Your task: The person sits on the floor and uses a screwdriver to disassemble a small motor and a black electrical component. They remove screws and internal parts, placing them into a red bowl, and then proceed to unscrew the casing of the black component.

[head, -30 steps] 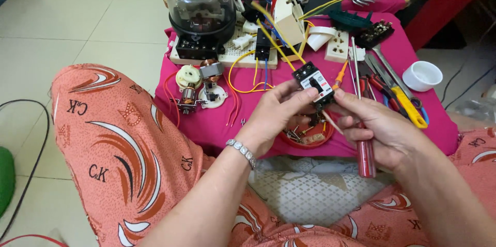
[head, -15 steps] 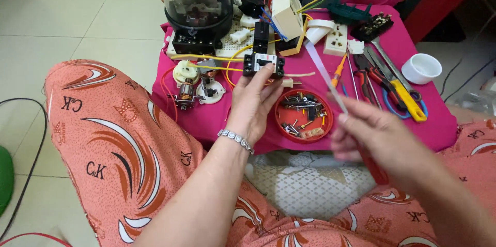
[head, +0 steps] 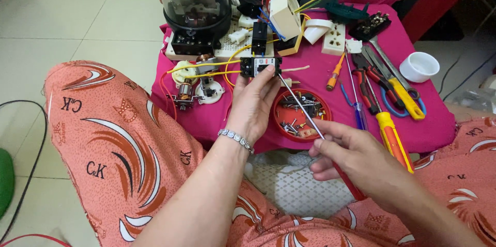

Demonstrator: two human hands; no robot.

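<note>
My left hand (head: 253, 105) holds a small black electrical block (head: 260, 64) with yellow wires, resting it on the pink cloth (head: 217, 118) of the low table. My right hand (head: 354, 161) grips a red-handled screwdriver (head: 305, 112), its thin metal shaft angled up toward the block, the tip close to my left fingers. Under the shaft sits a round red lid (head: 302, 114) holding several small screws and metal parts. A bracelet is on my left wrist.
A glass-domed electric meter (head: 195, 6) stands on a white board behind. A white socket (head: 334, 38), an orange screwdriver (head: 336, 71), pliers and yellow-handled tools (head: 395, 94), and a white cup (head: 419, 66) lie to the right. My patterned orange trouser knees flank the table.
My left hand carried the black block from near my lap forward onto the table. My right hand drew back and now points the screwdriver at it.
</note>
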